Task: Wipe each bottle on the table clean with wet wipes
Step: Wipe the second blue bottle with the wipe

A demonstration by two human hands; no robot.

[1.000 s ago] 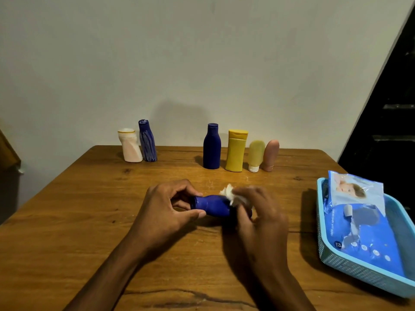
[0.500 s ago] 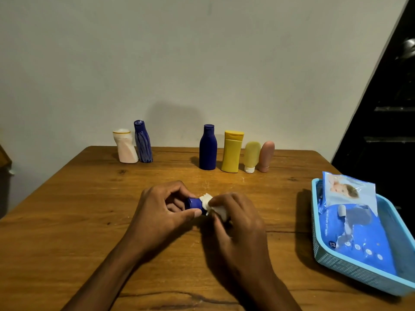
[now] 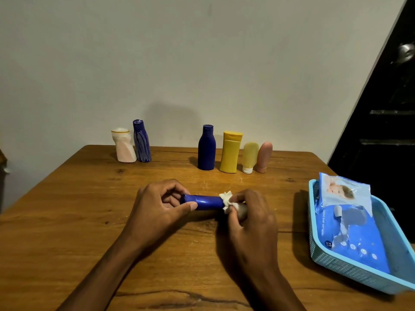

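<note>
Over table (image 3: 67, 209), hands (image 3: 157, 209) around bottle (image 3: 205, 202).

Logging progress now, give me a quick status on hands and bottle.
Left hand grips blue bottle at cap end, bottle horizontal. Right hand pinches wet wipe against other end. Nothing in the way.

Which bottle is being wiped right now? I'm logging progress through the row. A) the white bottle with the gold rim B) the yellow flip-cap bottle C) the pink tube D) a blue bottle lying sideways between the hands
D: the glossy blue plastic bottle lies sideways, gripped at one end by the left hand, while the right hand presses a crumpled white wet wipe against its other end.
</note>
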